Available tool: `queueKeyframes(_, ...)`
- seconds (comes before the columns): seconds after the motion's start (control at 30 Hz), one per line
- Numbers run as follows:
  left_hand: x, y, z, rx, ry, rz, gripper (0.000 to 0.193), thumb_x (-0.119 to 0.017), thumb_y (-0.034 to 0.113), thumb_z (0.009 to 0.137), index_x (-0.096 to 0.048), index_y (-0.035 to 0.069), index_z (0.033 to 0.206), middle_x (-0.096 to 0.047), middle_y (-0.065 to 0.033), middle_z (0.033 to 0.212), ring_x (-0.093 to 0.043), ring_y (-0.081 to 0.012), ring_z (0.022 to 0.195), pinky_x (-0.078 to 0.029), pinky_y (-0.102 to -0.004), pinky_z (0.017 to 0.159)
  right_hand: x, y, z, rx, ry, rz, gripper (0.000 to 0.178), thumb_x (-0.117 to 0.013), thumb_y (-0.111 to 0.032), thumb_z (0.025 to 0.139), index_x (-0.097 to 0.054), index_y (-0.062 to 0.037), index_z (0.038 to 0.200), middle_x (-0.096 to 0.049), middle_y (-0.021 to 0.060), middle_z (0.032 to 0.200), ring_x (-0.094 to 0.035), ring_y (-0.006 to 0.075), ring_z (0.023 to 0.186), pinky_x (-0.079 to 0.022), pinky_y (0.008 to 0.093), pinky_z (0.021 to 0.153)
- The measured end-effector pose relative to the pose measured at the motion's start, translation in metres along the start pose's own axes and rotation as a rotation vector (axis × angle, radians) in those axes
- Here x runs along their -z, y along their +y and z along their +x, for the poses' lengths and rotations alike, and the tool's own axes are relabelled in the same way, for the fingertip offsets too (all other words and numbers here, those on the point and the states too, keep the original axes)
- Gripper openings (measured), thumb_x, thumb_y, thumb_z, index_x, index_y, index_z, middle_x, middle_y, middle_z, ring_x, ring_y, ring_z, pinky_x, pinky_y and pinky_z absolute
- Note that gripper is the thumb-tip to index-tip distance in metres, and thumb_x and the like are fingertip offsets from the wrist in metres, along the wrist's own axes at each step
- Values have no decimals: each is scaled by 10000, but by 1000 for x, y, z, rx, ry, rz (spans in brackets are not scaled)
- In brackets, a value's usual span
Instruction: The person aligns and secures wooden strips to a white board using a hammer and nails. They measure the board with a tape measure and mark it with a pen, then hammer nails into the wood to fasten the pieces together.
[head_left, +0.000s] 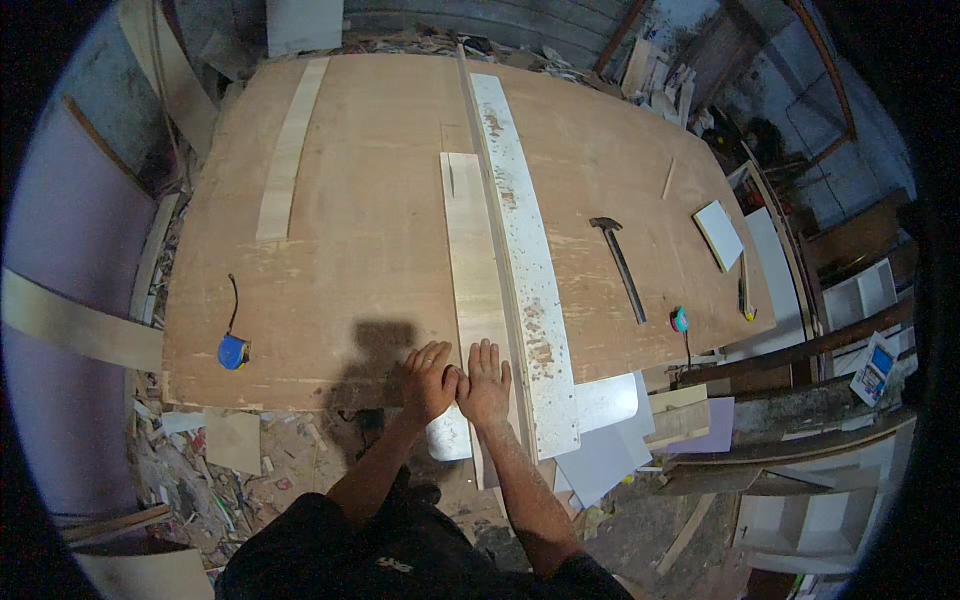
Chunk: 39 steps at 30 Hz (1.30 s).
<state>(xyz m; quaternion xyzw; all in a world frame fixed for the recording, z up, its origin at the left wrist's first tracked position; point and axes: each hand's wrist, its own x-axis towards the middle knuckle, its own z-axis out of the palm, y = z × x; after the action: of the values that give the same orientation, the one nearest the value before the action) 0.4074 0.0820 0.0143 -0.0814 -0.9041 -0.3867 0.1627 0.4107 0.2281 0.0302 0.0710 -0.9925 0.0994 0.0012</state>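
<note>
My right hand (485,387) lies flat, fingers stretched forward, on a pale wooden strip (474,250) near the front edge of a large plywood sheet (360,200). My left hand (430,384) rests on the sheet beside the strip's left edge, its fingers slightly bent and its thumb side against my right hand. Neither hand grips anything that I can see. Along the strip's right side runs a long white board (525,260) with worn brown patches and a raised edge. The strip and the board both stick out past the sheet's front edge.
On the sheet's right lie a claw hammer (622,268), a teal tape measure (680,320) and a small white panel (718,236). To the left are a blue tape measure (233,351) and a thin wood strip (294,150). Scraps (200,470) litter the floor; white cabinet pieces (800,525) stand right.
</note>
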Motion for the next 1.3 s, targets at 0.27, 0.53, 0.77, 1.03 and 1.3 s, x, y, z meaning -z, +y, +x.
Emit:
queueKeyframes(0.27,5,2,3,-10,-62,-61,464,-575,136,931,-591,-15,1370,-639,-204,1342,-576,-397,1282,-352,-543,1150,-2,-3,47,3,-5,-5,664,-474,-382,1046,-347,-40,1601,-306,174,1680,-256,313,1570,-181,528,1259)
queueKeyframes(0.53,4,7,4,-9,-73,-110,565,-657,142,838,-562,-65,1355,-611,-255,1317,-543,-399,1259,-338,-533,1137,0,-9,104,4,3,61,678,-468,-374,1037,-327,-26,1602,-256,175,1699,-214,338,1578,-171,536,1262)
queueKeyframes(0.77,10,3,-12,-268,-244,-131,833,-843,504,735,-586,-42,1308,-504,-300,1441,-520,-446,1304,-373,-604,1099,-7,-9,147,21,9,26,673,-449,-382,1043,-330,-32,1605,-262,169,1699,-205,327,1583,-174,530,1263)
queueKeyframes(1.03,-8,-2,-15,-241,-327,44,944,-801,609,760,-542,5,1438,-325,-321,1618,-409,-433,1463,-303,-589,1176,10,-10,168,85,-22,84,671,-446,-402,1051,-351,13,1570,-290,236,1666,-269,408,1546,-241,566,1236)
queueKeyframes(1.3,3,8,-8,-120,-545,169,1024,-671,717,856,-390,34,1566,-157,-242,1701,-271,-376,1547,-155,-544,1280,106,62,35,501,-460,-397,747,-650,-413,952,-410,-17,1538,-313,188,1665,-248,318,1571,-231,553,1257)
